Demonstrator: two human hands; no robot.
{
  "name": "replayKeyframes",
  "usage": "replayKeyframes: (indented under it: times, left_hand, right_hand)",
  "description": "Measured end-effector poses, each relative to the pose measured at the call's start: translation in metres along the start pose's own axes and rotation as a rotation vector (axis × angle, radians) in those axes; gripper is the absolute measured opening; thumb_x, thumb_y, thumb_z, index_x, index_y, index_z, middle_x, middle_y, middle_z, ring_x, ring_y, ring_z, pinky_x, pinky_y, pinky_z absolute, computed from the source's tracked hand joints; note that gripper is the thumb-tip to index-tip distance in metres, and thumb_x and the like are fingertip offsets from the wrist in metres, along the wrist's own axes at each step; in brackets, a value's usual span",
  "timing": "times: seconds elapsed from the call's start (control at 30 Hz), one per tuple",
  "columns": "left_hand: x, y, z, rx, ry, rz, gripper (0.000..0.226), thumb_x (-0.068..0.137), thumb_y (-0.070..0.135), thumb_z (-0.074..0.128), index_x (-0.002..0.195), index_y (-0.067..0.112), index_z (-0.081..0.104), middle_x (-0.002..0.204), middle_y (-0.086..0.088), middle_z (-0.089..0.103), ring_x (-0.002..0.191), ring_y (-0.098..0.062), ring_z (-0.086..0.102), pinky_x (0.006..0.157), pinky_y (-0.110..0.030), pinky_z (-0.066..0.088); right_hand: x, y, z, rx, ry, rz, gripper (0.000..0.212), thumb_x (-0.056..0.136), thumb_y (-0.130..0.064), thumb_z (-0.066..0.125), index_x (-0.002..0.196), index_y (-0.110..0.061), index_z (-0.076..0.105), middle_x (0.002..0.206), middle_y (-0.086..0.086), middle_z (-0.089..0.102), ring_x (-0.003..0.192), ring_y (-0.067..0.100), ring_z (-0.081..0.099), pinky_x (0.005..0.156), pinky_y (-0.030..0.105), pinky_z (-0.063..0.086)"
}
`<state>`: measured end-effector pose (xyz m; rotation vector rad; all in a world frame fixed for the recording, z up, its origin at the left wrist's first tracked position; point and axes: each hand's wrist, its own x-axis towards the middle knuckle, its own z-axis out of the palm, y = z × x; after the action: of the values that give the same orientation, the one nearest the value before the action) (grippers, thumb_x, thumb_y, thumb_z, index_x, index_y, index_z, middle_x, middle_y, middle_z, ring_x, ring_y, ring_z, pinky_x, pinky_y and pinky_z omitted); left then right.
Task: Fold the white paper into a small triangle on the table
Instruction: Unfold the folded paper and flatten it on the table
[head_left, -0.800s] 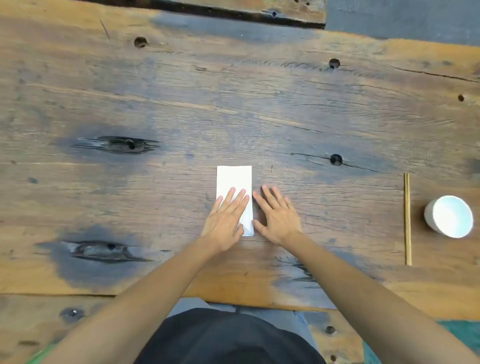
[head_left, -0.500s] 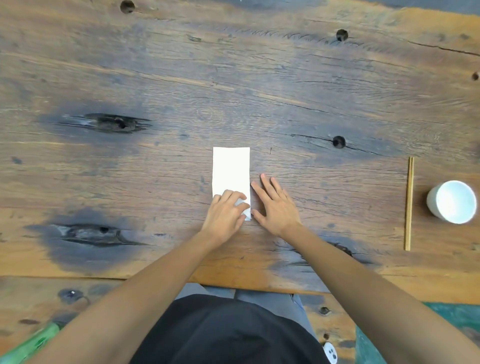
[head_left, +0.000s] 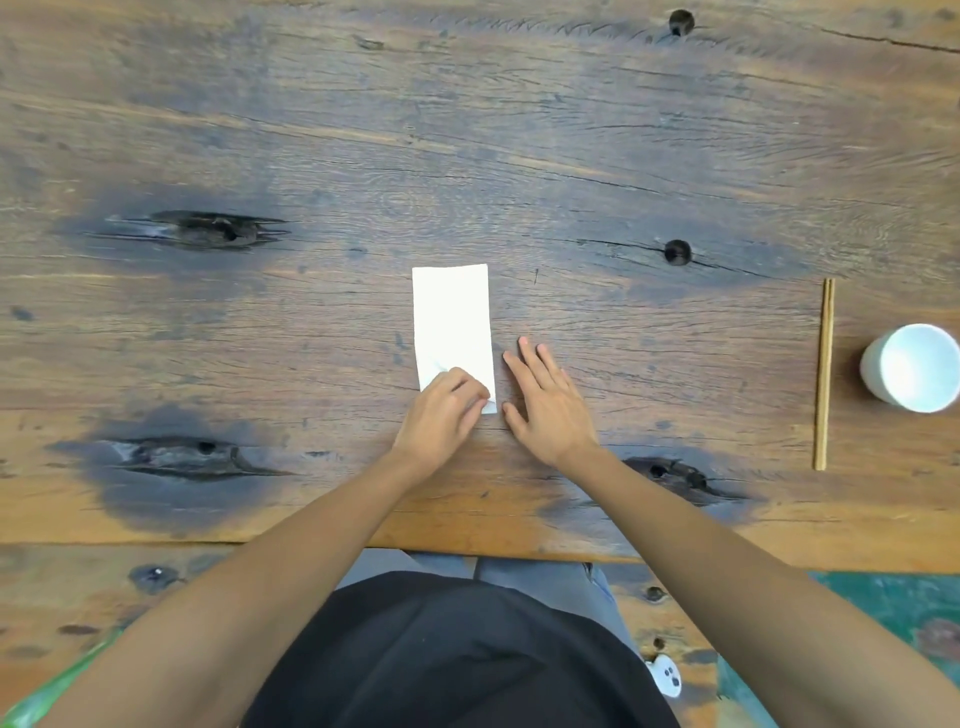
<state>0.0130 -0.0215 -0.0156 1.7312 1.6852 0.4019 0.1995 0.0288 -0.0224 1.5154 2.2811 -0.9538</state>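
The white paper (head_left: 451, 322) lies on the wooden table (head_left: 467, 156) as a narrow upright rectangle. My left hand (head_left: 444, 415) covers its near end with the fingers curled, pinching the near left corner, where the paper buckles up slightly. Just to the right of the paper, my right hand (head_left: 545, 402) rests flat on the wood with fingers spread, not touching the sheet as far as I can see.
A pair of wooden chopsticks (head_left: 824, 374) lies upright at the right, with a white cup (head_left: 911, 368) beyond it at the frame edge. Dark knots (head_left: 208, 228) and holes (head_left: 677, 252) mark the tabletop. The table's near edge runs just in front of my lap.
My left hand's fingers have curled from flat to pinching the paper's near corner. The right hand has slid slightly away from the paper. The view has tilted down.
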Motion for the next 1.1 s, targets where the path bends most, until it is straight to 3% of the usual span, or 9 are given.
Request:
replayKeyframes:
  times: [0.17, 0.37, 0.57, 0.83, 0.97, 1.1]
  left_hand:
    - [-0.005, -0.002, -0.003, -0.164, 0.085, -0.073, 0.009, 0.099, 0.012, 0.062, 0.103, 0.011, 0.07, 0.103, 0.0, 0.066, 0.094, -0.016, 0.066, 0.083, -0.038, 0.056]
    - [-0.01, -0.004, -0.007, -0.406, 0.253, -0.247, 0.01, 0.091, 0.005, 0.067, 0.097, 0.011, 0.072, 0.1, 0.001, 0.073, 0.092, -0.009, 0.07, 0.085, -0.023, 0.058]
    - [-0.014, -0.01, -0.017, -0.714, 0.366, -0.487, 0.027, 0.089, 0.008, 0.07, 0.081, 0.034, 0.068, 0.084, 0.012, 0.074, 0.083, -0.004, 0.072, 0.071, -0.011, 0.053]
    - [-0.022, -0.027, -0.03, -0.901, 0.52, -0.606, 0.021, 0.084, 0.01, 0.075, 0.081, 0.031, 0.072, 0.076, 0.01, 0.076, 0.072, -0.005, 0.07, 0.068, -0.017, 0.056]
    - [-0.029, -0.041, -0.04, -1.038, 0.559, -0.672, 0.01, 0.078, 0.023, 0.081, 0.079, 0.032, 0.076, 0.081, -0.002, 0.078, 0.083, -0.021, 0.072, 0.087, -0.044, 0.062]
    - [-0.039, -0.059, -0.052, -1.058, 0.6, -0.681, 0.015, 0.071, 0.035, 0.085, 0.081, 0.03, 0.076, 0.086, -0.006, 0.079, 0.089, -0.027, 0.073, 0.092, -0.048, 0.06]
  right_hand:
    - [-0.012, -0.007, 0.011, 0.084, 0.038, 0.002, 0.067, 0.105, -0.028, 0.051, 0.164, -0.02, 0.023, 0.175, -0.006, 0.005, 0.162, 0.014, 0.001, 0.131, 0.039, 0.014]
    - [-0.026, -0.013, 0.024, 0.041, 0.047, -0.04, 0.065, 0.105, -0.022, 0.048, 0.164, -0.028, 0.023, 0.175, -0.005, 0.006, 0.162, 0.017, 0.004, 0.131, 0.041, 0.014]
    - [-0.028, -0.014, 0.026, -0.068, 0.038, -0.07, 0.058, 0.107, -0.027, 0.043, 0.162, -0.037, 0.028, 0.175, 0.0, 0.004, 0.162, 0.023, 0.005, 0.13, 0.045, 0.016]
    - [-0.028, -0.017, 0.022, -0.123, -0.001, -0.048, 0.059, 0.108, -0.03, 0.039, 0.163, -0.039, 0.019, 0.175, -0.002, -0.004, 0.162, 0.021, 0.0, 0.129, 0.043, 0.014]
    - [-0.027, -0.018, 0.023, -0.13, -0.013, -0.041, 0.06, 0.107, -0.028, 0.039, 0.163, -0.039, 0.018, 0.175, -0.002, -0.005, 0.162, 0.02, -0.002, 0.129, 0.043, 0.013]
    - [-0.027, -0.02, 0.024, -0.116, -0.021, -0.027, 0.062, 0.106, -0.025, 0.04, 0.163, -0.038, 0.019, 0.175, -0.003, -0.006, 0.162, 0.02, -0.003, 0.131, 0.043, 0.013]
